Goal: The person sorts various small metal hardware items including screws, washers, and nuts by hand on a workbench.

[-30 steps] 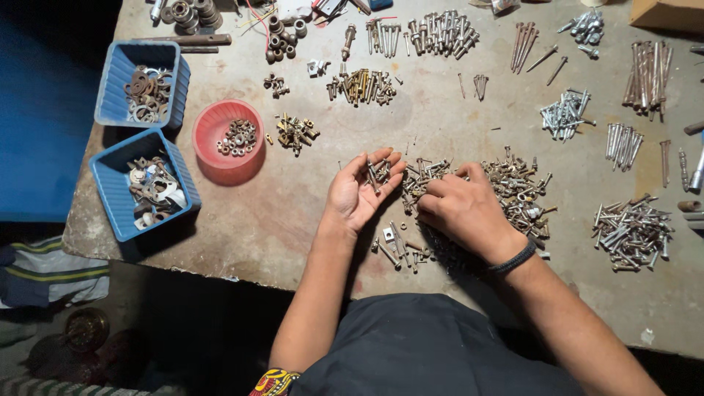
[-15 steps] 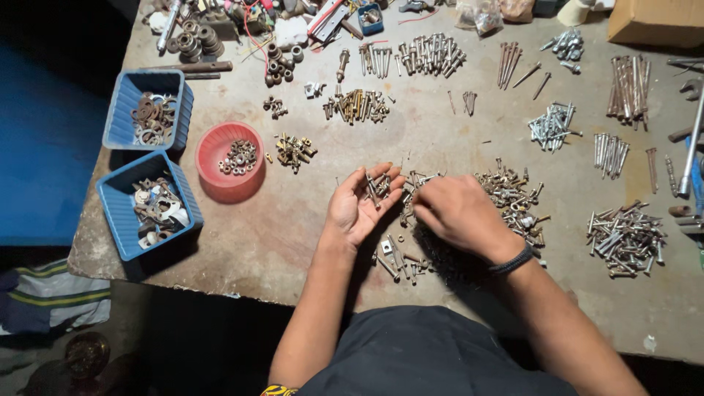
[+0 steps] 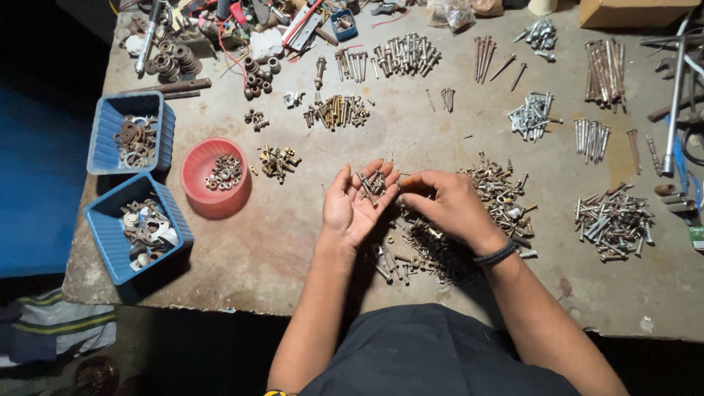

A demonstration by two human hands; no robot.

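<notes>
My left hand (image 3: 355, 204) lies palm up over the table, cupping a few small screws (image 3: 371, 182) on its fingers. My right hand (image 3: 445, 206) is palm down beside it, its fingertips pinched together right at the left fingers; whether a screw sits between them I cannot tell. Both hands hover over a mixed heap of rusty screws and bolts (image 3: 419, 249) in the middle of the grey worktable (image 3: 293, 242). A black band circles my right wrist.
Sorted piles lie around: silver screws (image 3: 613, 222) at right, long nails (image 3: 605, 70) at back right, brass bolts (image 3: 336, 111) behind. A red bowl (image 3: 195, 189) of nuts and two blue bins (image 3: 103, 136) (image 3: 110, 253) of washers stand at left. Tools clutter the far edge.
My right hand has lifted off the heap and moved left to the left hand's fingertips. The view has shifted, so the table appears lower and further left.
</notes>
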